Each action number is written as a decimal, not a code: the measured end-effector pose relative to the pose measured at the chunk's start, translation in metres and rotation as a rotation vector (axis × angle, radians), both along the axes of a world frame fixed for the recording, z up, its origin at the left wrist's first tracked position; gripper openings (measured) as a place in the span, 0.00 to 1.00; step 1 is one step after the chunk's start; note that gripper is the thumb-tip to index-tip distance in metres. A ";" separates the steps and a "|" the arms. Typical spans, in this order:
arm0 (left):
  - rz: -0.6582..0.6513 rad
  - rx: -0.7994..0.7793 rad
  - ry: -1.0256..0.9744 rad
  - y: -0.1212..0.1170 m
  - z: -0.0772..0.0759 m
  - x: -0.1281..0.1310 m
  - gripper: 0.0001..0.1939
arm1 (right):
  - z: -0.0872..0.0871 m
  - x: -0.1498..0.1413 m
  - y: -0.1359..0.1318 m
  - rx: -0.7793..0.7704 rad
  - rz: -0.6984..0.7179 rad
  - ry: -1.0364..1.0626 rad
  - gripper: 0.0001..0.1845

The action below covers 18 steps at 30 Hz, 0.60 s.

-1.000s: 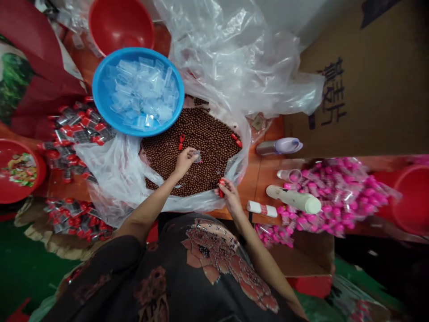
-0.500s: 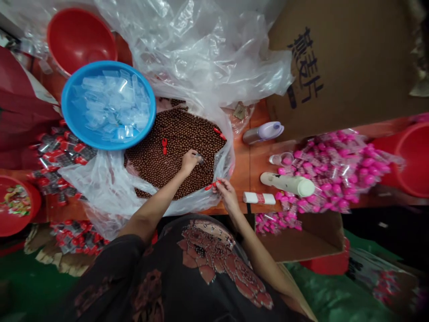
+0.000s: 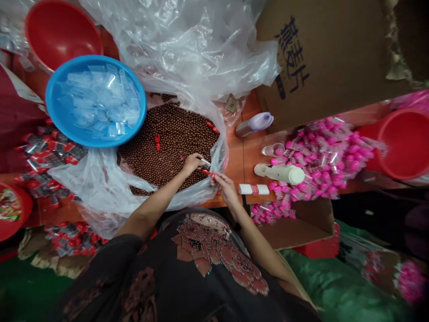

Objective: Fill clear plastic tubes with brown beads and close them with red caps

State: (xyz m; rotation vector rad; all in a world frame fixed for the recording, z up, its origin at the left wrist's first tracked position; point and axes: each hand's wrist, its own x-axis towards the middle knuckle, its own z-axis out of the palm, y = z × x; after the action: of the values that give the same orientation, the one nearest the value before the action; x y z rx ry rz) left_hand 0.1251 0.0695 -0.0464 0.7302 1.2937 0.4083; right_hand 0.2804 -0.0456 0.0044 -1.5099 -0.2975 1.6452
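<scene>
My left hand is closed on a small clear plastic container, over a heap of small round brown balls. What is inside the container is too small to tell. My right hand pinches a red plastic cap close beside the container's end; whether they touch I cannot tell. The balls lie in a spread-open clear plastic bag. On them rest another red cap and some red pieces near the bag's right edge.
A blue basin of clear containers stands left, before a red bowl. Red-capped containers pile up far left. To the right are a lilac-topped bottle, a pale cylinder, a white roll, pink-capped packs and a cardboard box.
My two hands have come together, bringing the red cap up to the container. The container has lifted from the balls. The whole view has shifted slightly.
</scene>
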 end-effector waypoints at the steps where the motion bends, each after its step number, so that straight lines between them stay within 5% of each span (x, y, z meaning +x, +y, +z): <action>1: -0.012 0.011 -0.014 -0.002 -0.001 -0.001 0.13 | 0.000 0.001 0.000 0.001 -0.006 -0.004 0.21; 7: -0.082 0.047 0.037 -0.010 -0.005 -0.009 0.14 | 0.000 0.006 -0.002 0.014 -0.049 -0.018 0.22; 18: -0.085 -0.179 -0.150 -0.031 0.012 -0.025 0.13 | 0.005 0.006 0.001 0.068 -0.088 0.057 0.23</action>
State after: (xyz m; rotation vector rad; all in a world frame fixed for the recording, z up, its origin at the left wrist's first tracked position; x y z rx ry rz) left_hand 0.1005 0.0390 -0.0342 0.5899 1.1380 0.2687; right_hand 0.2859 -0.0441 0.0091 -1.4034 -0.2501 1.5898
